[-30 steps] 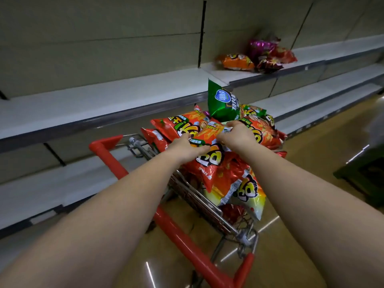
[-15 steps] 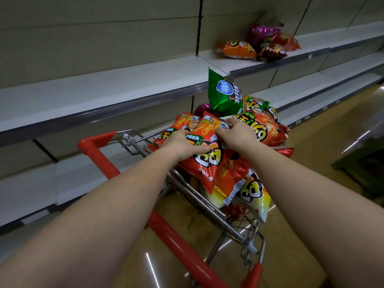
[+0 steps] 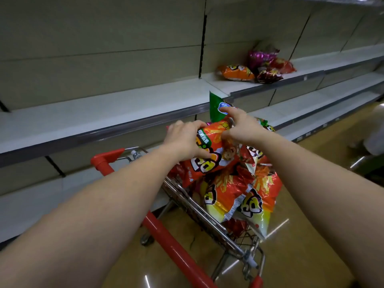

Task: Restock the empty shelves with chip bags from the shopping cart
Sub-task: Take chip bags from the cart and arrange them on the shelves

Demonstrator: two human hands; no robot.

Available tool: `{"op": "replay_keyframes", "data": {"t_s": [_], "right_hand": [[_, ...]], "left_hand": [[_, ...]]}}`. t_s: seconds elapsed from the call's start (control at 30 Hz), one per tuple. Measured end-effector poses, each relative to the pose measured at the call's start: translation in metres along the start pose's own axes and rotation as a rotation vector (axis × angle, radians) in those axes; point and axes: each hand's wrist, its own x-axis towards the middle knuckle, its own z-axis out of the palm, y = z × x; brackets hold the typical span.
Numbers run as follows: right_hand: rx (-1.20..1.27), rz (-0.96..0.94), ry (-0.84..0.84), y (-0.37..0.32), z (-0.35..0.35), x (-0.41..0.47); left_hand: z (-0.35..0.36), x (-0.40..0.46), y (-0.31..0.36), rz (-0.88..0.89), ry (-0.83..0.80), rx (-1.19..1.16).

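The orange chip bag (image 3: 207, 150) sits atop the heap in the shopping cart (image 3: 209, 213), left hand (image 3: 184, 140) fingers curled round its end; right hand (image 3: 242, 127) fingers loose, reaching toward the green bag (image 3: 215, 107). Picking stage; next likely lift to the shelf (image 3: 104, 109), where a few bags (image 3: 257, 67) lie further along

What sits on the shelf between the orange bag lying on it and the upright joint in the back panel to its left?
Nothing: in the head view, the shelf is bare white board from the orange bag leftward to the joint.
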Motion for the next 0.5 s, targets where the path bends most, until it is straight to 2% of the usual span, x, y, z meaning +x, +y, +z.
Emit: {"op": "replay_keyframes", "data": {"t_s": [0.2, 0.33, 0.43, 0.5], "right_hand": [[-0.282, -0.061, -0.19, -0.002, -0.031, 0.0], [-0.361, -0.069, -0.172, -0.003, -0.033, -0.002], [-0.317, -0.022, -0.071, -0.001, -0.031, -0.001], [-0.127, 0.051, -0.035, 0.002, -0.031, -0.003]], "left_hand": [[-0.035, -0.006, 0.022, 0.302, 0.112, 0.277], [-0.049, -0.006, 0.033, 0.398, 0.123, 0.345], [-0.048, -0.004, 0.029, 0.458, 0.209, 0.416], [-0.044, -0.003, 0.023, 0.376, 0.358, 0.371]]}}
